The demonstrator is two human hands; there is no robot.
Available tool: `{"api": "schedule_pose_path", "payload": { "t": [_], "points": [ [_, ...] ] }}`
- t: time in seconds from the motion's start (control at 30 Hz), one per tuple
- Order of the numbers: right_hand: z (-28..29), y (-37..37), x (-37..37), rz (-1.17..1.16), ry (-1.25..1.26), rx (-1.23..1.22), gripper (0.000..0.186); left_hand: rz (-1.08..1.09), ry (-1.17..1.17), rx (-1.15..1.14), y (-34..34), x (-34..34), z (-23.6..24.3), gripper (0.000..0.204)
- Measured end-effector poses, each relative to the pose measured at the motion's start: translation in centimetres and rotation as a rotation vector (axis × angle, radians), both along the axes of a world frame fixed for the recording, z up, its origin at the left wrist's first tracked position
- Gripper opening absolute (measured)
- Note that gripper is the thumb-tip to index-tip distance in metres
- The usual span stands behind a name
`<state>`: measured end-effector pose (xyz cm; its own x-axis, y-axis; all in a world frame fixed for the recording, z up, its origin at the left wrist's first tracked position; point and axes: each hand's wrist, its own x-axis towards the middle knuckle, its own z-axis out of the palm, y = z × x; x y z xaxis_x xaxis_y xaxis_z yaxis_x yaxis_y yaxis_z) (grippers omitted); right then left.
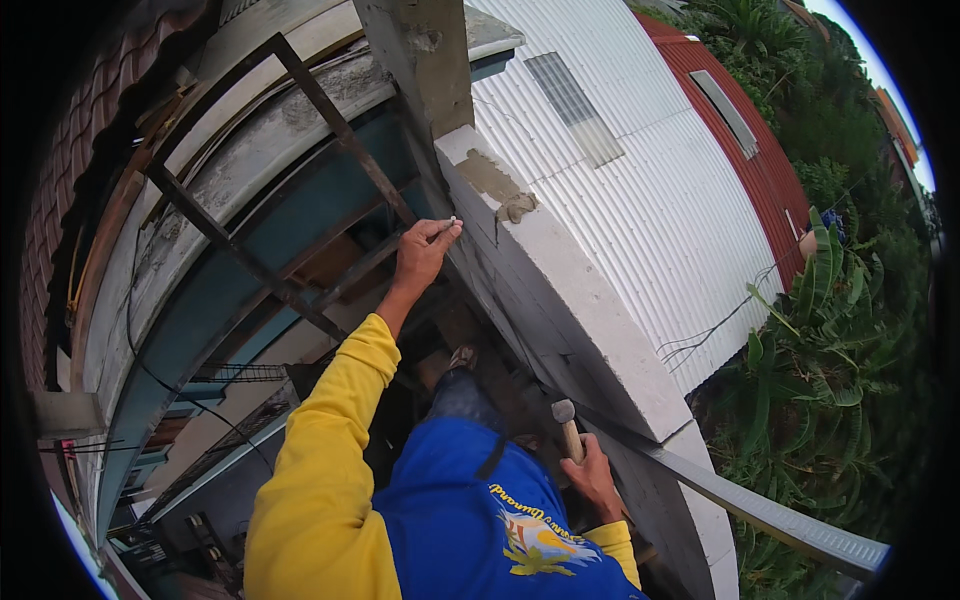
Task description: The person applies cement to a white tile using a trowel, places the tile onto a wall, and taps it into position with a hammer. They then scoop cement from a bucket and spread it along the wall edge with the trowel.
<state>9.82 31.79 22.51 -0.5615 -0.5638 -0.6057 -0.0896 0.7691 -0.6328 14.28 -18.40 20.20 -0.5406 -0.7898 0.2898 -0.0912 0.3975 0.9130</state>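
Note:
My left hand (pixel 422 258) reaches forward beside the top of a pale block wall (pixel 600 300). Its thumb and fingers are pinched together at something too small to make out. Just right of it, grey mortar (pixel 488 176) is spread on the wall's top, with a thicker lump (pixel 516 208) at the edge. Lower right, my right hand (pixel 594 478) is closed around the wooden handle of a hammer (pixel 564 412). The hammer's head points up and away from me, close to the wall's inner side.
A concrete column (pixel 425 65) rises at the wall's far end. A rusty metal frame (pixel 225 240) stands to the left. A long grey metal bar (pixel 770 510) crosses the wall at right. Beyond lie a white corrugated roof (pixel 590 210) and green plants (pixel 820 400).

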Motion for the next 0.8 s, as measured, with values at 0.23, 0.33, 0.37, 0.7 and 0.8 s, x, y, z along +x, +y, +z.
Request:
{"api": "schedule_pose_path", "payload": {
  "t": [0.23,0.33,0.37,0.7,0.8],
  "points": [
    [3.0,-18.8,-2.3,-0.296,-0.156,-0.465,0.049,0.219,0.029,-0.221,-15.7,-8.4,1.1,0.023],
    [0.5,-25.1,-2.6,-0.303,-0.013,-0.465,0.047,0.172,0.0,-0.245,-18.4,-11.9,-0.5,0.023],
    [0.4,-27.3,-2.6,-0.329,-0.031,-0.475,0.044,0.169,-0.029,-0.255,-19.3,-11.9,-1.1,0.023],
    [-1.7,-40.1,-4.2,-0.441,0.013,-0.598,0.044,-0.004,-0.097,-0.368,-23.5,-14.1,-3.6,0.018],
    [-2.0,-42.3,-4.3,-0.462,-0.02,-0.624,0.045,-0.046,-0.122,-0.414,-23.8,-14.0,-3.7,0.017]
  ]
}}
